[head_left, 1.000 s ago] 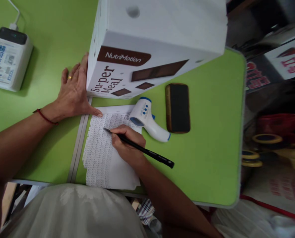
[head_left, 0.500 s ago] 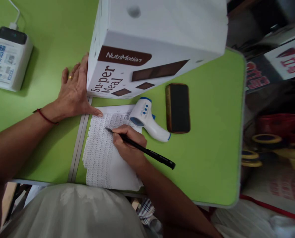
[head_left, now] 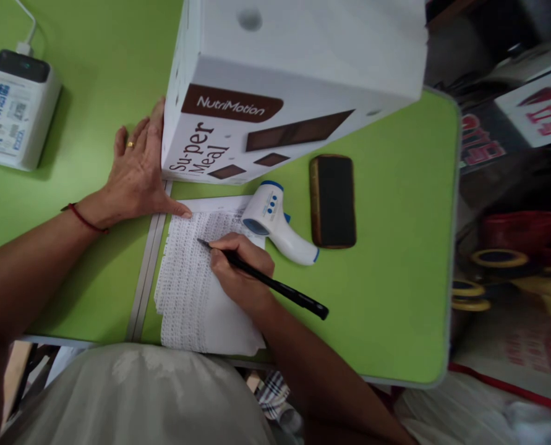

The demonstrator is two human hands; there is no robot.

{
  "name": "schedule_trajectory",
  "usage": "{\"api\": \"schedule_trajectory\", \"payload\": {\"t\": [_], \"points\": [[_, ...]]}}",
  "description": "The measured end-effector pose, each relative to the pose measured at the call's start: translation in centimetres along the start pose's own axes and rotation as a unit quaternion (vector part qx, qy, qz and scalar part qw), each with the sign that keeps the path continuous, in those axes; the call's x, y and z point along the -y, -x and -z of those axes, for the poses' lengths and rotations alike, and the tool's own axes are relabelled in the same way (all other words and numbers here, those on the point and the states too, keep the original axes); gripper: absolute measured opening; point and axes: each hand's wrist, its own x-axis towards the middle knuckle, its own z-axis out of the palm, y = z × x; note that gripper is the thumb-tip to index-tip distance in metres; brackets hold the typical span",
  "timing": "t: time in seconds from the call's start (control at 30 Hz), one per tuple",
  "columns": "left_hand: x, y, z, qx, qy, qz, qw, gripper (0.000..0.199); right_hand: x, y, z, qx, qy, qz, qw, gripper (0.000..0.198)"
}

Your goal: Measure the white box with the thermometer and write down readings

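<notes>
My right hand (head_left: 242, 269) is closed around a black pen (head_left: 279, 287), its tip on or just over a sheet of paper (head_left: 187, 278) covered in rows of small handwriting. Fingers spread, my left hand (head_left: 138, 170) lies flat on the green table, beside the left edge of a large white box (head_left: 238, 139); its thumb rests on the paper's upper left corner. A white and blue infrared thermometer (head_left: 277, 225) lies partly over the paper's upper right part, close to the right hand.
A dark phone in a brown-edged case (head_left: 333, 201) lies right of the thermometer. At the far left stands a white power bank (head_left: 18, 111) with cables plugged in. A grey seam (head_left: 145, 278) crosses the green table (head_left: 396, 278). Yellow-handled items (head_left: 500, 258) are beyond its right edge.
Both hands, the paper and the thermometer keep their places. The pen's rear end has shifted very slightly down and right.
</notes>
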Motion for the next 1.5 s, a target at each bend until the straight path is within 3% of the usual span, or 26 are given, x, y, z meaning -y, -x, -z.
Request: {"api": "schedule_trajectory", "payload": {"t": [0.43,0.83,0.9,1.03,1.2,1.27,1.33,1.4,1.5], "points": [[-0.1,-0.1,-0.1,-0.002,-0.001,0.001,1.000,0.152,-0.1,0.1,0.0,-0.006,0.004,0.005,1.000,0.014],[-0.4,-0.4,0.3,0.036,0.000,0.039,0.999,0.162,-0.3,0.3,0.3,0.001,0.009,0.006,1.000,0.017],[-0.4,-0.3,0.2,0.020,-0.005,0.025,0.999,0.157,-0.5,0.4,0.5,-0.003,0.034,0.040,0.999,0.019],[-0.8,-0.2,0.5,-0.008,0.020,0.004,1.000,0.146,-1.4,0.1,1.3,0.027,0.099,0.174,0.979,0.024],[-1.2,-0.9,1.0,-0.063,0.157,0.005,0.986,0.103,-1.2,-0.6,2.1,0.153,0.212,0.272,0.926,0.032],[-1.0,-1.2,1.0,-0.086,0.214,-0.018,0.973,0.092,-0.8,-1.0,2.7,0.160,0.262,0.301,0.903,0.039],[-0.9,-1.2,1.1,-0.112,0.241,-0.027,0.964,0.085,-0.7,-1.4,3.5,0.109,0.322,0.276,0.899,0.046],[-1.1,-1.0,1.3,-0.130,0.240,-0.010,0.962,0.079,-1.3,-1.8,4.4,0.041,0.388,0.189,0.901,0.051],[-1.9,-0.4,1.9,-0.127,0.236,0.023,0.963,0.073,-2.9,-2.4,5.7,0.052,0.446,0.054,0.892,0.054]]}}
